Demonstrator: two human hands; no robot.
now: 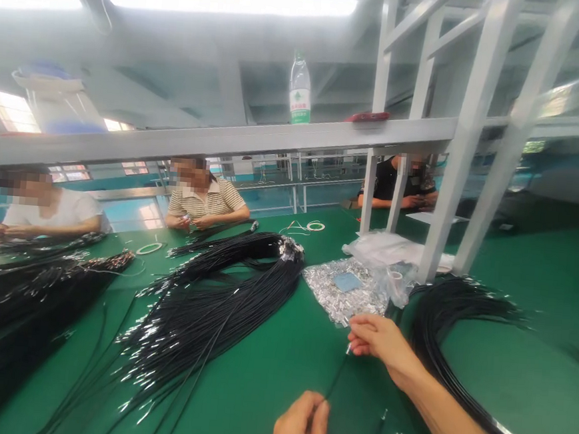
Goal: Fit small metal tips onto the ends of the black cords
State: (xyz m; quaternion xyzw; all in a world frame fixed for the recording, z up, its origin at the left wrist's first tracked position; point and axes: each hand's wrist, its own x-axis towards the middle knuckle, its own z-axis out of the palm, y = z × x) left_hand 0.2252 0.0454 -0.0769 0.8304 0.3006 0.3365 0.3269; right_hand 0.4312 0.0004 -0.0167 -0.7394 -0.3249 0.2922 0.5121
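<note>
My left hand (300, 426) is low at the frame's bottom edge, pinching a thin black cable (333, 379). The cable runs up to my right hand (378, 341), whose fingertips grip the cable's end and a small silver metal piece (348, 348). Just above my right hand lies a clear bag of small silver metal parts (344, 291) on the green table (267, 376). A big bundle of black cables (213, 291) with silver tips lies left of my hands.
More black cable is coiled at the right (456, 324), and another heap lies at the far left (17, 296). White frame posts (452, 190) stand behind the bag, with a plastic bottle (300, 91) on the rail. Three other people sit across the table.
</note>
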